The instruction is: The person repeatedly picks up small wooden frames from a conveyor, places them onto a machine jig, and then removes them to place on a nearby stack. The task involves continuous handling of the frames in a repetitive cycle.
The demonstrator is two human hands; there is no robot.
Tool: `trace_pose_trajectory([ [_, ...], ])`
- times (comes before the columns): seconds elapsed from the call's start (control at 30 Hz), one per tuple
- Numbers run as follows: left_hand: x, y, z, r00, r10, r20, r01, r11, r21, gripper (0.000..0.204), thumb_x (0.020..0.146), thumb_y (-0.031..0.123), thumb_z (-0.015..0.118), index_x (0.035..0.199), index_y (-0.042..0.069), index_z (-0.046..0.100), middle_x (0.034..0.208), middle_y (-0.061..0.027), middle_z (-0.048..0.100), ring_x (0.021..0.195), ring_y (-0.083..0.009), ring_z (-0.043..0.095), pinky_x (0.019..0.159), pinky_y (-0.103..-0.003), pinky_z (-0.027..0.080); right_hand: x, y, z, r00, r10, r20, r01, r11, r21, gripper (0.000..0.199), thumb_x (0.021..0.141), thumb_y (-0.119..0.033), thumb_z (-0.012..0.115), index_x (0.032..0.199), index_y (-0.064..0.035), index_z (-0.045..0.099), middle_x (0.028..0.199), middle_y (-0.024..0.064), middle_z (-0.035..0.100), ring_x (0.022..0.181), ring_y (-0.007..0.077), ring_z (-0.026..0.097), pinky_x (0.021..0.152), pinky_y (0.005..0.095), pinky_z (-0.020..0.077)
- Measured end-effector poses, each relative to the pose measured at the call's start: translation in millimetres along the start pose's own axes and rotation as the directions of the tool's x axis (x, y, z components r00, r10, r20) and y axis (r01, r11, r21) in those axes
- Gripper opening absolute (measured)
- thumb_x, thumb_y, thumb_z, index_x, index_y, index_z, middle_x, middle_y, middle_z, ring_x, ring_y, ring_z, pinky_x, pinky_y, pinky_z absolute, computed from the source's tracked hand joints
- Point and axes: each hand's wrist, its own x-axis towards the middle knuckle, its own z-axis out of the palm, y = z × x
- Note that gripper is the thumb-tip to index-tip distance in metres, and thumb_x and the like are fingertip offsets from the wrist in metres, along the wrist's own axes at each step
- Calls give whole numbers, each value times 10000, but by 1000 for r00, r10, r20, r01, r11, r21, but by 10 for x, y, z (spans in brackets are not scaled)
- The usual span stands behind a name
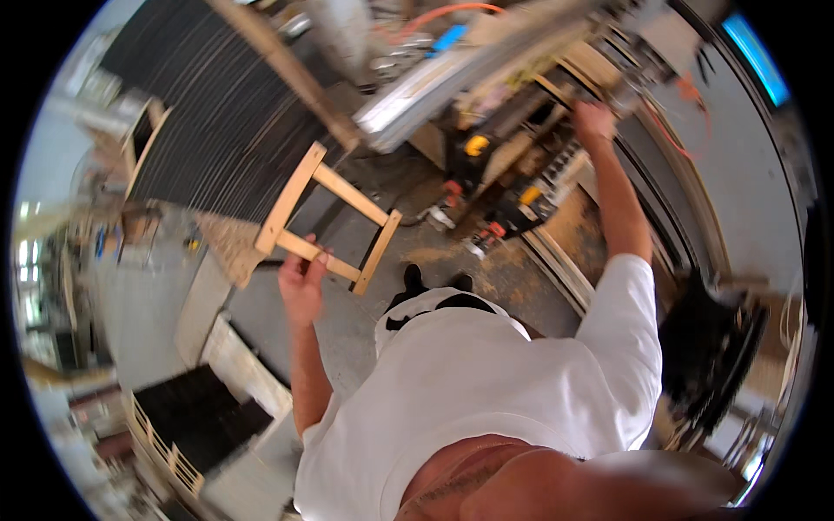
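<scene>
My left hand (302, 282) is closed round one rail of a small pale wooden frame (280, 208), held up off to the left. The frame has two longer rails joining two end pieces, with an open middle. My right hand (594, 122) reaches far forward to a workbench machine (530, 143) and is closed beside a light wooden strip (552, 89). What its fingers grip there is hidden. Two black tools with yellow and red parts, one power tool (521, 208) nearer and another (469, 156) beyond, are mounted on the machine.
A large stack of dark ridged pieces (217, 113) rises at the far left. A silvery metal beam (443, 82) crosses above the machine. Sawdust (499, 269) covers the floor near my shoes (414, 278). Dark pieces (200, 408) lie in a container at lower left; an orange hose (673, 143) hangs at right.
</scene>
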Motion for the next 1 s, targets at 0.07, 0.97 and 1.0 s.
trace_pose_trajectory([
  [0.07,98,324,-393,995,63,-75,-66,997,-29,262,914,49,593,1160,-35,565,968,-63,648,902,-157,650,755,-283,532,-38,84,27,998,55,-10,-55,998,-22,128,801,-172,611,893,-106,670,913,126,688,929,332,640,804,452,499],
  [0.97,3374,1407,-3548,915,219,-339,-94,932,349,484,814,403,740,927,-62,676,729,-88,657,581,-138,603,532,-256,483,-2983,-3626,-1202,934,4,358,-286,610,739,320,796,-190,678,1103,-98,667,897,149,685,853,306,663,754,378,519],
  [1.0,3249,1460,-3536,887,306,-345,-129,883,452,504,814,399,739,959,-80,673,751,-105,669,609,-155,622,556,-267,498,-3059,-3657,-1153,925,20,380,-315,598,737,318,796,-190,678,1099,-97,670,896,154,686,846,304,666,752,379,521],
])
